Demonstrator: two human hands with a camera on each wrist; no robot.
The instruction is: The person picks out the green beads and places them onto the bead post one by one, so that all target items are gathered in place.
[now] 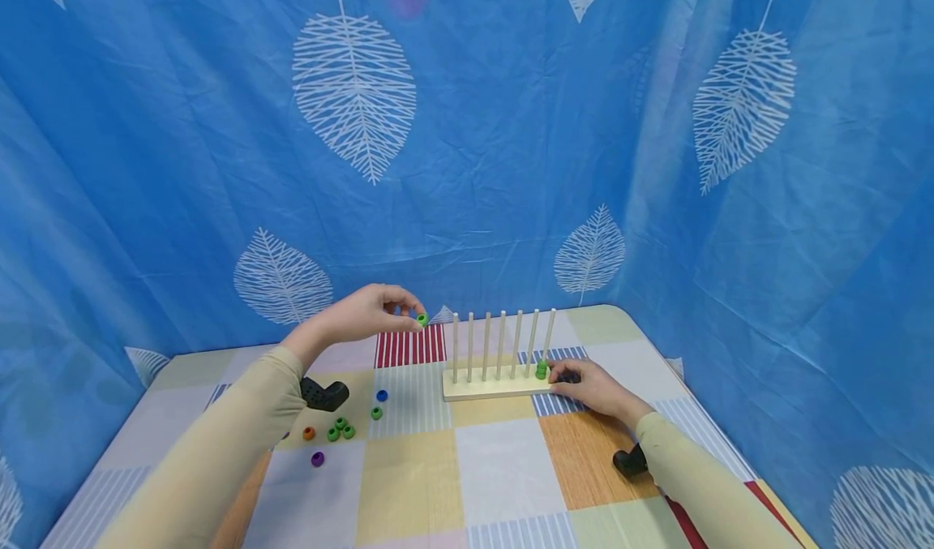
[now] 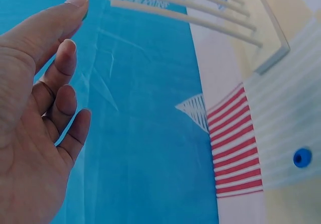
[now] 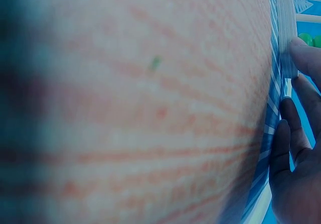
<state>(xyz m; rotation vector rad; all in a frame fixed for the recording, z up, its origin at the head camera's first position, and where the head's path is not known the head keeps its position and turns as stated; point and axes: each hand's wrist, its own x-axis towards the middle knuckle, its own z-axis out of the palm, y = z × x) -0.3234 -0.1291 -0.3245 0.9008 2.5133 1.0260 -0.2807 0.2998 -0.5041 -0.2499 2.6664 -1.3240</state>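
Observation:
My left hand (image 1: pixel 375 312) is raised to the left of a wooden peg stand (image 1: pixel 481 386) and pinches a green bead (image 1: pixel 422 319) between thumb and fingertips. In the left wrist view that bead is almost wholly hidden behind the fingers. The stand has a row of upright pegs, and green beads (image 1: pixel 541 370) sit low on the rightmost one. At the stand's right end my right hand (image 1: pixel 597 388) holds the base (image 3: pixel 287 30), the thumb laid against its edge near those beads.
Loose beads lie on the table at the left: several green ones (image 1: pixel 340 429), an orange one (image 1: pixel 309 433), a purple one (image 1: pixel 317 459) and a blue one (image 1: pixel 383 396). A patchwork cloth (image 1: pixel 503 464) covers the table. Blue leaf-print curtains (image 1: pixel 474 143) hang behind and at the right.

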